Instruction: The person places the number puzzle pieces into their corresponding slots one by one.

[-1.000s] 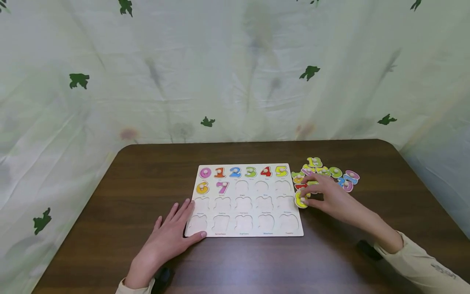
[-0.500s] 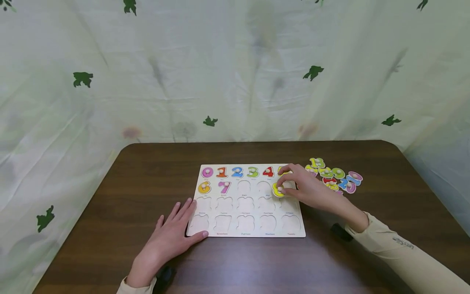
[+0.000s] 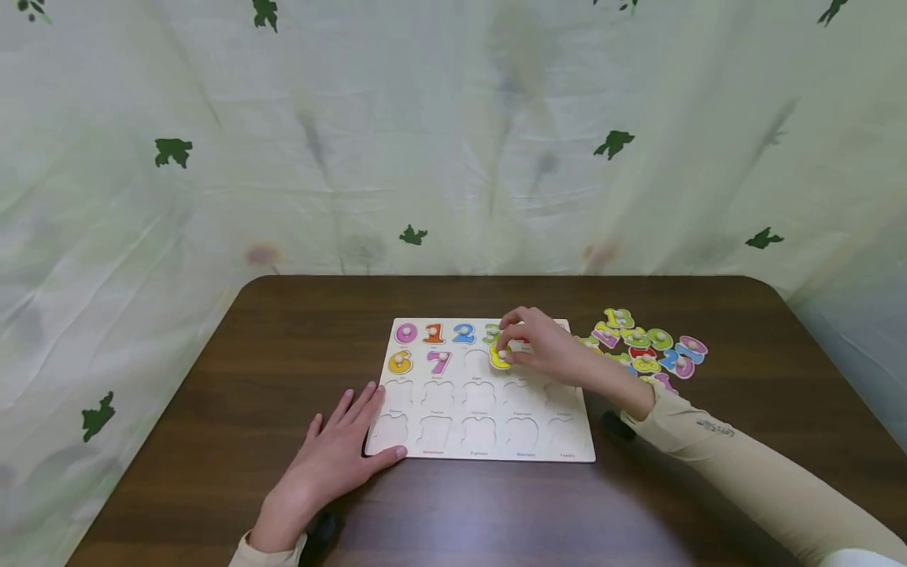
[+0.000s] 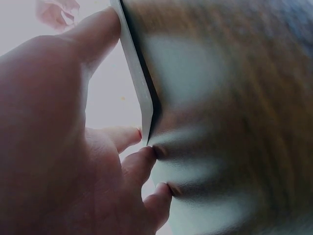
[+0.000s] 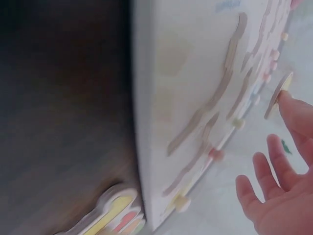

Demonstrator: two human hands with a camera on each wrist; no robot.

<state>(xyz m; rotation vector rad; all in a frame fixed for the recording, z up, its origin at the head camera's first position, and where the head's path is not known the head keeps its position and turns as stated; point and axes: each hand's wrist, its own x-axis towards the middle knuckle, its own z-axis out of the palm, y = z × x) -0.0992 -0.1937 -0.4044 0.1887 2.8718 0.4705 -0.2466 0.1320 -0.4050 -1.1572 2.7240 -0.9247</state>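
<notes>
My right hand (image 3: 542, 345) pinches a yellow number puzzle piece (image 3: 499, 360), which looks like an 8, by its small knob. It is over the second row of the white number board (image 3: 457, 430), beside the shallow recess right of the purple 7 (image 3: 438, 362). In the right wrist view the piece (image 5: 279, 95) stands tilted between thumb and finger, apart from the board. My left hand (image 3: 327, 450) rests spread at the board's lower left corner, thumb on the near edge, fingertips along the left edge. Pieces 0 to 3 show in the top row; the right hand hides those farther right.
Several loose number pieces (image 3: 659, 339) lie in a pile on the brown table (image 3: 468, 520), right of the board. An orange-yellow 6 (image 3: 400, 362) sits in the second row. Behind the table hangs a pale curtain (image 3: 453, 142) with green leaf shapes.
My right hand has carried the yellow piece from the pile leftward over the board. The left hand has stayed at the corner. The view has shifted slightly.
</notes>
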